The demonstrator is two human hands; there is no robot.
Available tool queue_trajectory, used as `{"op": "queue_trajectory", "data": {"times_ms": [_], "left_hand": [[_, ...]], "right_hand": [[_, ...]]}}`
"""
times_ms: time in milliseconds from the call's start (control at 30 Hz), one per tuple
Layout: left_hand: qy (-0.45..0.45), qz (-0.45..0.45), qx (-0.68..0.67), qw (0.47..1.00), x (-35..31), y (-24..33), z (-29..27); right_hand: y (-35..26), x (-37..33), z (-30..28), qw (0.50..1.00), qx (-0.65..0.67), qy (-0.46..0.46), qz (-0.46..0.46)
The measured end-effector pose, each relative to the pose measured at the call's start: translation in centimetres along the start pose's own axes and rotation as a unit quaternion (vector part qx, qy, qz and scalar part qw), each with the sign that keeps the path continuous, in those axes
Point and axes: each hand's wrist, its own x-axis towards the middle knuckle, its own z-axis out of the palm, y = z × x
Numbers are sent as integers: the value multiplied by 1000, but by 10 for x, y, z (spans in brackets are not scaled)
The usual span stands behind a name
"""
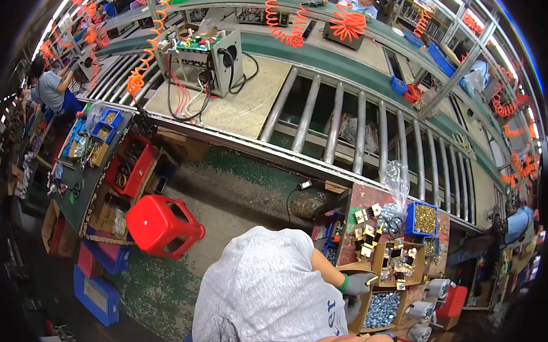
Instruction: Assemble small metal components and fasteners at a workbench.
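My left hand (359, 284), in a grey glove with a green cuff, is closed on a small brass-coloured piece (371, 280). It is over the workbench, beside a cardboard tray (376, 259) of black and brass-coloured parts (398, 257). Just below it, a second grey glove, my right hand (352, 309), shows only in part; its fingers are hidden. A cardboard box of silver-coloured screws (382, 310) sits right beside that hand. More black and brass-coloured parts (367, 239) lie loose on the red bench top behind the tray.
A blue bin of brass-coloured fasteners (425, 219) and a clear plastic bag (395, 181) are behind the tray. Grey cylindrical motors (421, 310) stand to the right. A roller conveyor (333, 122) runs across ahead, with an opened machine (202, 63) on a board. A red stool (163, 225) stands at left.
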Motion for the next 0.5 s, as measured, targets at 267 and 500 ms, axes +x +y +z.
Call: {"op": "queue_trajectory", "data": {"times_ms": [267, 500], "left_hand": [[1, -96, -27, 995, -3, 23, -29], [-35, -169, -215, 961, -3, 34, -21]], "right_hand": [[2, 2, 7, 988, 142, 4, -63], [-14, -14, -2, 965, 237, 82, 69]]}}
